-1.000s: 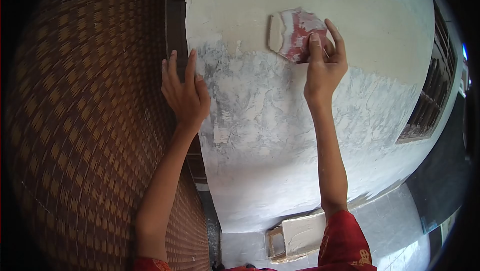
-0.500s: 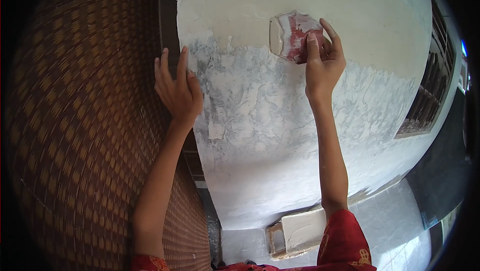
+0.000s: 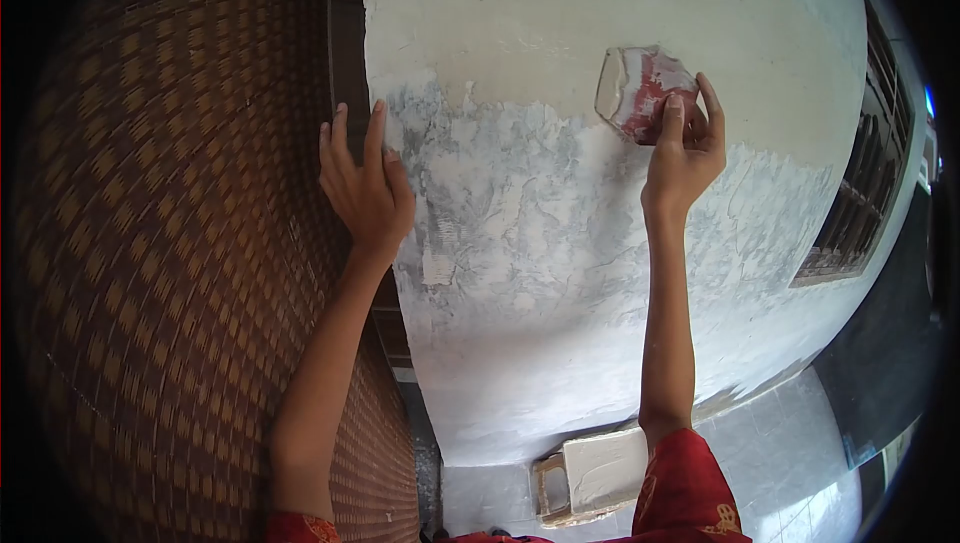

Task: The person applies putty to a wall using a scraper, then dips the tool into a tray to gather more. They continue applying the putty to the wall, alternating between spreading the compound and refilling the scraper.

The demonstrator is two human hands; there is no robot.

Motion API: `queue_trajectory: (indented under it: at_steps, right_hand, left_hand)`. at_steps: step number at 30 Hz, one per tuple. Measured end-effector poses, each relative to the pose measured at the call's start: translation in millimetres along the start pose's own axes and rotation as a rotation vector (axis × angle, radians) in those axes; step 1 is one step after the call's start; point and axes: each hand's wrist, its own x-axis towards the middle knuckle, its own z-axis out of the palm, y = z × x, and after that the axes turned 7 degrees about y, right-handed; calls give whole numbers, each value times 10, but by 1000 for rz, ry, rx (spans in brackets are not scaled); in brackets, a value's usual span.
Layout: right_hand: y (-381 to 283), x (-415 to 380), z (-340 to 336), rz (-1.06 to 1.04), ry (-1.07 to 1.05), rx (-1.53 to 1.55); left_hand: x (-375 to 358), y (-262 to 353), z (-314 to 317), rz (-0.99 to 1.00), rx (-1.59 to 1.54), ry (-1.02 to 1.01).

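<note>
My right hand [image 3: 688, 158] grips a red plastic putty spreader [image 3: 655, 93] smeared with white filler, thumb on its near face. The spreader lies against the wall [image 3: 520, 213], with a pale ridge of putty along its left edge. Smooth cream putty covers the upper wall; below it the surface is patchy grey and white. Fingers spread, my left hand [image 3: 368, 188] rests at the wall's left edge and holds nothing.
A woven bamboo panel [image 3: 180, 243] stands close on the left, beside a dark gap. On the tiled floor [image 3: 490, 493] lies a putty-covered board [image 3: 605, 468] on a box-like support. A dark-slatted window [image 3: 865, 163] is at the right.
My right hand has slid the spreader to the right and slightly down across the wall. My left hand stays at the wall edge; the whole view has shifted a little.
</note>
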Motion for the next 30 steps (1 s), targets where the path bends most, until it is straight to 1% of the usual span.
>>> queue_trajectory:
  at_steps: [1,3,7,9,11,13,15,17,19,21,23,25,27,29,30]
  right_hand:
    - [-55,34,-33,40,42,42]
    - [-154,32,14,38,60,137]
    - [-317,-260,429,36,-212,183]
    - [-152,-348,578,-47,-285,53]
    - [-38,-293,451,-18,-284,35]
    - [63,-111,190,42,-132,63]
    - [24,41,-52,74,-7,94]
    - [-38,106,-122,39,61,146]
    - [-130,28,-9,39,-36,178]
    - [-180,-143,188,60,-209,111]
    - [-130,-275,354,39,-285,72]
    - [-28,-224,240,50,-264,85]
    - [95,-26,0,67,-113,68]
    - [-9,94,-141,87,19,65]
    - [-16,134,-156,62,52,115]
  left_hand:
    - [5,5,1,-3,7,7]
    - [-1,20,-12,-6,-19,-9]
    - [-4,21,-25,-13,-8,-22]
    - [14,14,-51,2,45,-31]
    - [-15,-2,-42,-7,25,-31]
    - [21,-19,-30,-17,13,-6]
    - [2,-8,-38,-10,-26,-20]
    - [-3,-9,-28,-25,-37,-11]
    - [0,4,-27,-26,-48,-18]
    - [2,-5,-56,-19,-23,-36]
    - [0,8,-41,-7,7,-47]
    - [14,-4,-44,-25,-22,-32]
    - [-1,-12,-39,-13,-31,-22]
    - [3,-10,-16,-9,-36,-9]
    - [0,1,-11,-17,-43,-14]
